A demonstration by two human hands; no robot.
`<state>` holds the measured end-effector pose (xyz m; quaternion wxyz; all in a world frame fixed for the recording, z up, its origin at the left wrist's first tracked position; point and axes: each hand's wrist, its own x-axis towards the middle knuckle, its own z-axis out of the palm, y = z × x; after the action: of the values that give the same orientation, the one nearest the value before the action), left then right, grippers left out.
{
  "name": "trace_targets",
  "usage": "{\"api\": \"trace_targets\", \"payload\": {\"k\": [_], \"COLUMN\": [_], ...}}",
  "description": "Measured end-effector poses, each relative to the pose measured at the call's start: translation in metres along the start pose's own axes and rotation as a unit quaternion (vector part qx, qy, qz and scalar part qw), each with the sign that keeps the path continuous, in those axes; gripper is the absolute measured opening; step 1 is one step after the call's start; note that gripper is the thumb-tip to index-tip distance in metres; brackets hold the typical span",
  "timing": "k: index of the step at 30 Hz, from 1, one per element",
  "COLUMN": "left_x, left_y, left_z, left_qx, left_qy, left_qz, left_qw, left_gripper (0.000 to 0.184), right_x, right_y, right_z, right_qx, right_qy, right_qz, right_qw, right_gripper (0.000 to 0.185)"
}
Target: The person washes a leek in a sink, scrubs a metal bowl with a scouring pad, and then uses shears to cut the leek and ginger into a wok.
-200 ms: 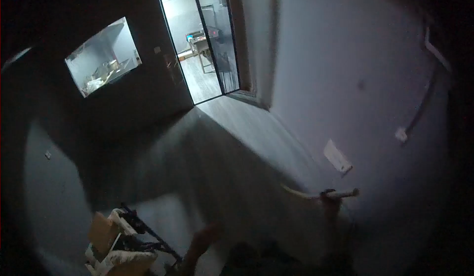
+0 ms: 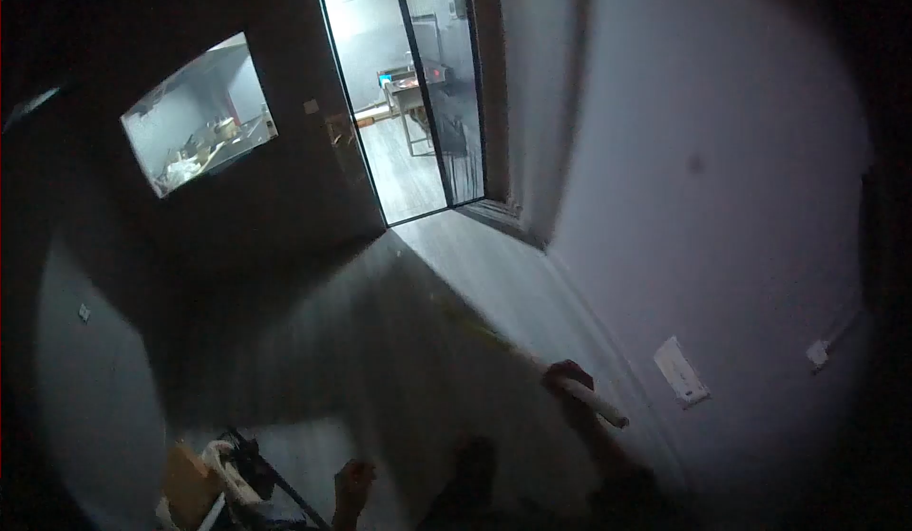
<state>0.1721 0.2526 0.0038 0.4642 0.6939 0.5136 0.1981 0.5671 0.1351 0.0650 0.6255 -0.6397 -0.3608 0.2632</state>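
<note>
In this dark view, my right hand (image 2: 568,377) is wrapped round a pale rod-like handle (image 2: 600,405), right of the lower middle. From that hand a thin yellowish length (image 2: 484,330) runs up and left over the floor; its far end fades into the dark. My left hand (image 2: 356,479) is low, left of the middle, with its fingers curled. Whether anything lies in it is too dark to tell. Beside it, at the lower left, are a brown cardboard piece (image 2: 189,483), whitish cloth-like items and a dark bar (image 2: 290,490).
A glass door (image 2: 408,104) in a dark frame shows a lit room with a table (image 2: 407,89). To its left is a lit window (image 2: 204,118). A pale wall (image 2: 703,208) on the right bears a white panel (image 2: 681,372) and a socket (image 2: 817,354).
My right hand has moved left with the pale handle, which now tilts down to the right. My left hand has shifted left and lower. The door and wall panel sit further right and lower in view.
</note>
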Motion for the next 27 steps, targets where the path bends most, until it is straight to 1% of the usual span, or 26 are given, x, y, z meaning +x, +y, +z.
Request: {"api": "trace_targets", "payload": {"k": [1, 2, 3, 4, 5, 6, 7, 8, 9, 10, 11, 13, 14, 15, 16, 17, 18, 19, 20, 21, 22, 23, 24, 25, 26, 27], "left_x": [0.043, 0.101, 0.158, 0.215, 0.271, 0.315, 0.359, 0.402, 0.448, 0.501, 0.556, 0.653, 0.698, 0.733, 0.772, 0.807, 0.845, 0.879, 0.914, 0.957, 0.992, 1.029, 1.068, 1.107, 1.154, 1.201], "left_y": [-0.016, -0.025, -0.019, -0.002, 0.025, 0.058, 0.094, 0.140, 0.180, 0.202, 0.217, 0.243, 0.258, 0.273, 0.294, 0.304, 0.318, 0.329, 0.334, 0.339, 0.344, 0.352, 0.360, 0.364, 0.365, 0.363], "left_z": [-0.010, 0.000, 0.016, 0.029, 0.034, 0.039, 0.047, 0.057, 0.070, 0.088, 0.109, 0.142, 0.149, 0.152, 0.149, 0.134, 0.118, 0.105, 0.091, 0.075, 0.063, 0.055, 0.046, 0.037, 0.033, 0.030], "left_qx": [-0.030, -0.076, -0.080, -0.056, -0.031, -0.038, -0.045, -0.279, -0.491, -0.350, -0.202, -0.090, -0.093, -0.021, 0.056, 0.063, 0.048, 0.027, 0.020, 0.046, 0.072, 0.069, 0.075, 0.082, 0.084, 0.087], "left_qy": [0.029, 0.056, 0.049, 0.034, 0.023, -0.012, -0.048, -0.141, -0.217, -0.284, -0.341, -0.433, -0.428, -0.366, -0.293, -0.300, -0.255, -0.205, -0.202, -0.155, -0.106, -0.096, -0.059, -0.023, -0.017, -0.050], "left_qz": [-0.008, -0.005, -0.010, 0.021, 0.057, 0.143, 0.226, 0.080, -0.070, -0.036, 0.001, 0.170, 0.163, 0.292, 0.416, 0.402, 0.382, 0.357, 0.348, 0.332, 0.313, 0.308, 0.304, 0.301, 0.298, 0.298], "left_qw": [0.999, 0.996, 0.996, 0.998, 0.998, 0.989, 0.972, 0.946, 0.841, 0.892, 0.918, 0.881, 0.884, 0.883, 0.859, 0.863, 0.887, 0.911, 0.915, 0.929, 0.941, 0.944, 0.948, 0.950, 0.951, 0.949], "left_gripper": [0.018, 0.018, 0.018, 0.017, 0.017, 0.019, 0.021, 0.025, 0.029, 0.028, 0.028, 0.027, 0.027, 0.034, 0.041, 0.041, 0.047, 0.052, 0.052, 0.055, 0.057, 0.057, 0.057, 0.056, 0.056, 0.054], "right_x": [0.040, 0.086, 0.127, 0.168, 0.214, 0.248, 0.280, 0.314, 0.353, 0.396, 0.440, 0.527, 0.577, 0.627, 0.682, 0.731, 0.784, 0.833, 0.883, 0.936, 0.980, 1.025, 1.070, 1.111, 1.155, 1.192], "right_y": [0.013, 0.033, 0.053, 0.059, 0.052, 0.038, 0.033, 0.038, 0.047, 0.056, 0.064, 0.083, 0.095, 0.103, 0.105, 0.110, 0.109, 0.100, 0.091, 0.084, 0.077, 0.074, 0.075, 0.077, 0.082, 0.091], "right_z": [0.031, 0.044, 0.051, 0.054, 0.050, 0.048, 0.049, 0.044, 0.035, 0.030, 0.030, 0.039, 0.050, 0.063, 0.077, 0.097, 0.112, 0.134, 0.157, 0.179, 0.200, 0.220, 0.238, 0.256, 0.274, 0.290], "right_qx": [-0.060, -0.059, -0.010, 0.039, 0.034, -0.085, -0.202, -0.205, -0.183, -0.162, -0.167, -0.141, -0.140, -0.192, -0.242, -0.218, -0.200, -0.211, -0.224, -0.227, -0.182, -0.134, -0.133, -0.084, -0.033, -0.029], "right_qy": [0.000, 0.005, 0.007, 0.007, 0.007, 0.009, 0.007, 0.005, -0.015, -0.032, -0.033, -0.036, -0.045, -0.063, -0.079, -0.111, -0.139, -0.157, -0.176, -0.186, -0.214, -0.242, -0.252, -0.275, -0.295, -0.297], "right_qz": [-0.133, -0.129, -0.136, -0.141, -0.137, -0.081, -0.022, -0.008, 0.029, 0.057, 0.058, 0.107, 0.111, 0.091, 0.064, 0.032, -0.005, -0.039, -0.075, -0.076, -0.095, -0.115, -0.120, -0.093, -0.065, -0.059], "right_qw": [0.989, 0.990, 0.991, 0.989, 0.990, 0.993, 0.979, 0.979, 0.983, 0.985, 0.984, 0.984, 0.983, 0.975, 0.965, 0.969, 0.970, 0.964, 0.956, 0.953, 0.955, 0.954, 0.951, 0.953, 0.953, 0.953], "right_gripper": [0.005, 0.005, 0.007, 0.010, 0.010, 0.010, 0.010, 0.010, 0.012, 0.013, 0.013, 0.017, 0.017, 0.017, 0.018, 0.020, 0.022, 0.029, 0.037, 0.037, 0.038, 0.038, 0.038, 0.031, 0.024, 0.024]}}
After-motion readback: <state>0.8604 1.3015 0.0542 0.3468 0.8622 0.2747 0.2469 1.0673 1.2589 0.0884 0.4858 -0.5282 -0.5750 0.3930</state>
